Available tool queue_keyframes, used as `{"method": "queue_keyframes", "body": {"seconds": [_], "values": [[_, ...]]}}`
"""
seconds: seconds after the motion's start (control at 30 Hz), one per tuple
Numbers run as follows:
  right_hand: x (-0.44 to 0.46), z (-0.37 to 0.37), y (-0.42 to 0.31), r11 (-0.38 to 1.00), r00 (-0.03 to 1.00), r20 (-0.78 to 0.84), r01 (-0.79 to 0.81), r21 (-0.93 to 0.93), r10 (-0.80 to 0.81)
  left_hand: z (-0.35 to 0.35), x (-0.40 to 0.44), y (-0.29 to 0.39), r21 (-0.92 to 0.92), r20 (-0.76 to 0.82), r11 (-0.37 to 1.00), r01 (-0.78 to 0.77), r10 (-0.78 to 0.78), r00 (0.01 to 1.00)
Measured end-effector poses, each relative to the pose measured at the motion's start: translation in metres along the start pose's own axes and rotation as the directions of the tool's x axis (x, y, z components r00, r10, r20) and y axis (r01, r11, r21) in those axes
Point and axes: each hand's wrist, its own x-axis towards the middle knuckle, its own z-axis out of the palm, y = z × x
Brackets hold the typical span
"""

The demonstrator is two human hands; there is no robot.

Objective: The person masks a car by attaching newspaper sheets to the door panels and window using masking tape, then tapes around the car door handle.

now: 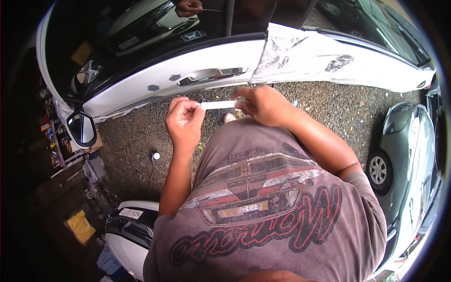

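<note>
My left hand (184, 120) pinches one end of a short white strip (218, 105), which looks like tape, between thumb and fingertips. At the other end, my right hand (264, 105) has its fingers curled round the strip. It runs nearly straight and level between both hands, in front of my shirt. Just beyond stands a white car door (141, 77) with a door handle (213, 76) and two grey patches near it. White masking sheet (300, 56) with dark smudges covers the panel to the right. The strip is apart from the car.
A side mirror (81, 128) juts out at the left. Gravelly ground (136, 150) lies below. A grey-green car (404, 155) stands at the right, another white car (129, 235) behind at lower left. Shelves with clutter (56, 141) and a yellow item (81, 226) are at the far left.
</note>
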Motion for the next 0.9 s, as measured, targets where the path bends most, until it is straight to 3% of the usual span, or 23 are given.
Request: {"method": "queue_keyframes", "body": {"seconds": [0.07, 0.13, 0.17, 0.23, 0.57, 0.67, 0.73, 0.9], "values": [[0.001, -0.004, -0.002, 1.000, 1.000, 0.004, 0.014, 0.023, -0.014, 0.000, 0.000, 0.000, -0.004, -0.014, 1.000, -0.022, 0.022, 1.000], [0.002, -0.014, -0.011, 0.944, 0.976, 0.173, -0.176, 0.281, 0.131, -0.001, -0.001, 0.002, -0.014, -0.037, 0.999, -0.035, 0.034, 0.999], [0.003, -0.011, -0.006, 0.944, 0.977, 0.172, -0.174, 0.281, 0.129, -0.002, -0.003, 0.003, -0.013, -0.038, 0.999, -0.036, 0.036, 0.999], [0.004, -0.003, 0.005, 0.853, 0.963, 0.218, -0.245, 0.460, 0.159, -0.001, -0.007, 0.007, 0.057, -0.036, 0.996, -0.072, 0.074, 0.997], [-0.003, 0.005, 0.002, 0.906, 0.987, 0.111, -0.148, 0.397, 0.113, 0.001, -0.019, 0.013, 0.106, -0.060, 0.989, -0.106, 0.113, 0.992], [-0.002, 0.007, 0.003, 0.892, 0.985, 0.111, -0.165, 0.421, 0.130, 0.002, -0.021, 0.018, 0.123, -0.063, 0.984, -0.126, 0.134, 0.989], [0.001, 0.009, 0.008, 0.882, 0.981, 0.098, -0.191, 0.430, 0.165, 0.009, -0.025, 0.024, 0.274, -0.031, 0.934, -0.227, 0.245, 0.969], [0.005, 0.015, 0.013, 0.794, 0.950, 0.137, -0.311, 0.522, 0.281, 0.014, -0.030, 0.014, 0.334, -0.064, 0.913, -0.234, 0.270, 0.961]]}}
